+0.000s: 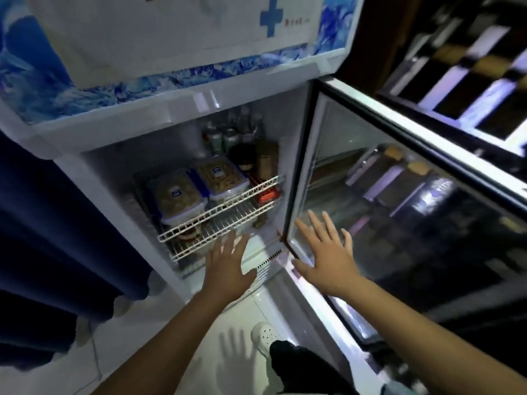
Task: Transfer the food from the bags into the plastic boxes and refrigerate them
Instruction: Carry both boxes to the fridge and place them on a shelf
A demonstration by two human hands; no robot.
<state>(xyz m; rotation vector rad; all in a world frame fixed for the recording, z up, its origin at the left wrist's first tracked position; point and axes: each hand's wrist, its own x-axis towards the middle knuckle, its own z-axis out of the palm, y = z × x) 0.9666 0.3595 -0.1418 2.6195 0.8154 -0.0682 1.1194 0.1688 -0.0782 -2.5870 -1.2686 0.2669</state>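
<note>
Inside, two plastic boxes (199, 186) side by side, long axes front-to-back.

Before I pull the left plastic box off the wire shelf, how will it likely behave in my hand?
The left plastic box looks full, so probably heavy for its size. Its clear walls seem stiff, unlikely to flex. The wire shelf has a raised front rail, so it likely needs lifting, not sliding.

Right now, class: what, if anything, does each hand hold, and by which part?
Nothing is held. The left hand and right hand are both spread open.
</note>
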